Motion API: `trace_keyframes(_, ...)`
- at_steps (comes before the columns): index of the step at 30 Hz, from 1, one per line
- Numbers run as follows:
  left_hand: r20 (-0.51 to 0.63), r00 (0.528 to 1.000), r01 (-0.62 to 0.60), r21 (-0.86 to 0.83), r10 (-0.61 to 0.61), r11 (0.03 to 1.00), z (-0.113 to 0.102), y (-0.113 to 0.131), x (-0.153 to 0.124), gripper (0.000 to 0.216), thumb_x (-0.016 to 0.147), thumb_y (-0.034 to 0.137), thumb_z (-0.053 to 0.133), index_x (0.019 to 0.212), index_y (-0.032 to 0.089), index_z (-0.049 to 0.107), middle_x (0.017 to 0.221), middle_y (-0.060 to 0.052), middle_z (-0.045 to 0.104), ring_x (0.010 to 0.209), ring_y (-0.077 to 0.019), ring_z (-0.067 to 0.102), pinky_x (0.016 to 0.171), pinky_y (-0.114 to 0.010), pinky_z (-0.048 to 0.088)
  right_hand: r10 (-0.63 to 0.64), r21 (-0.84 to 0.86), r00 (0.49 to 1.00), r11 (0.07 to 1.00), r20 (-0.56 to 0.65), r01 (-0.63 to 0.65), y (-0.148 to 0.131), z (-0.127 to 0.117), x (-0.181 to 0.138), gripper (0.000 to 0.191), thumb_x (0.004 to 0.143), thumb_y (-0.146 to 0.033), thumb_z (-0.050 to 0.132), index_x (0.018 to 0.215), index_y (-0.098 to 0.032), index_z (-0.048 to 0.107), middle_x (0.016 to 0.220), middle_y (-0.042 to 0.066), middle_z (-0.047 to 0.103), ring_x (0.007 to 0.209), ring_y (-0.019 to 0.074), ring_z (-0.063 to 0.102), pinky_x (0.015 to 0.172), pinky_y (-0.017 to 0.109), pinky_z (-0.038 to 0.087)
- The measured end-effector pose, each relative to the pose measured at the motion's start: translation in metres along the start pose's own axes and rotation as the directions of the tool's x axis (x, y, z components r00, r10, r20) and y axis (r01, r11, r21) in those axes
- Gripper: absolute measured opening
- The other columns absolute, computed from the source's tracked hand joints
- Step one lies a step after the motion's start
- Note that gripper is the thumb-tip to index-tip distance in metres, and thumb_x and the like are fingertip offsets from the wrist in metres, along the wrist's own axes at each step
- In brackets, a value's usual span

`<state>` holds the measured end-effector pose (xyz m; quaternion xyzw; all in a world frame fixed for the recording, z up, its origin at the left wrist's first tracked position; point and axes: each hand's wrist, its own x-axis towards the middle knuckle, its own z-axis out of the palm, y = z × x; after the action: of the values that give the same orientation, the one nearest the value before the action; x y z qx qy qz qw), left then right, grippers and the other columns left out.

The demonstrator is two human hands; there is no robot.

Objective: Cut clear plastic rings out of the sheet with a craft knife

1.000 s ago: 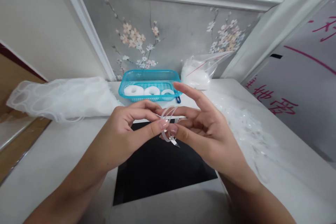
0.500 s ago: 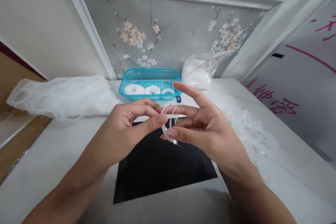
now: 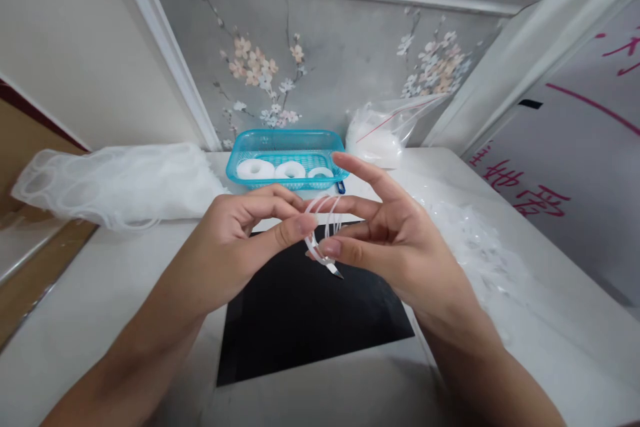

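In front of me, my left hand (image 3: 260, 227) pinches a thin, translucent white plastic ring (image 3: 314, 255) between thumb and fingers. Several fine white loops run beside it, around the fingers of my right hand (image 3: 385, 227). The right thumb presses toward the bent fingers at the ring's lower side, while the index finger stretches up and away. Just below the fingertips shows a small pointed metal blade (image 3: 335, 271); its other end is hidden, and I cannot tell whether it is held. Beneath both hands lies a black mat (image 3: 310, 327).
A blue plastic basket (image 3: 287, 183) holding white round rings (image 3: 255, 169) stands at the back. Right of it sits a zip bag of white material (image 3: 375, 137). A pile of white mesh-like plastic (image 3: 125, 183) lies left, and clear plastic pieces (image 3: 475, 247) lie right.
The right thumb has shifted slightly up along the ring, and the ring's lower edge has risen a little. More of the blade shows below the fingers.
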<state>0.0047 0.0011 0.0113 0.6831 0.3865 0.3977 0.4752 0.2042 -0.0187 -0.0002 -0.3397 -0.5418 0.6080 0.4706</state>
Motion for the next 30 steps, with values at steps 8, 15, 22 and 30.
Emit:
trace_keyframes(8,-0.024,1.000,-0.004,0.024,0.004,1.000,-0.0003,0.0004,-0.0005,0.022,0.088,0.042,0.073,0.074,0.025,0.078,0.087,-0.002,0.071,0.085,-0.0183,0.064,0.082,-0.032,0.049,0.012,0.068,1.000,0.998,-0.004,-0.011,0.0026,-0.0015,0.0006,0.076,0.077,-0.025,0.082,0.141,-0.039,0.046,0.115,0.002,0.074,0.078,0.0216,0.077,0.078,0.045,0.068)
trace_keyframes(15,-0.019,1.000,-0.015,0.032,0.015,0.999,-0.0005,0.0007,-0.0003,0.021,0.089,0.039,0.072,0.074,0.026,0.079,0.087,-0.001,0.070,0.086,-0.0176,0.064,0.082,-0.030,0.049,0.030,0.112,1.000,0.993,-0.010,-0.029,0.0035,-0.0006,0.0017,0.077,0.076,-0.023,0.083,0.141,-0.039,0.045,0.113,0.001,0.075,0.084,0.0236,0.078,0.080,0.047,0.067)
trace_keyframes(22,0.000,1.000,-0.016,0.016,0.016,1.000,-0.0009,0.0024,-0.0021,0.021,0.090,0.036,0.071,0.074,0.026,0.078,0.086,0.000,0.070,0.087,-0.0169,0.065,0.082,-0.029,0.047,0.024,0.104,1.000,0.994,-0.007,-0.023,0.0036,-0.0010,0.0016,0.075,0.077,-0.022,0.082,0.141,-0.040,0.046,0.112,0.001,0.075,0.086,0.0254,0.078,0.079,0.048,0.067)
trace_keyframes(30,0.005,0.999,-0.035,0.003,0.035,0.999,-0.0013,0.0022,-0.0020,0.021,0.091,0.036,0.070,0.074,0.026,0.078,0.085,0.000,0.070,0.087,-0.0172,0.065,0.083,-0.029,0.048,0.004,0.096,1.000,0.995,0.010,-0.005,0.0048,-0.0013,0.0026,0.078,0.079,-0.023,0.081,0.144,-0.041,0.042,0.114,0.001,0.073,0.083,0.0237,0.077,0.078,0.049,0.067)
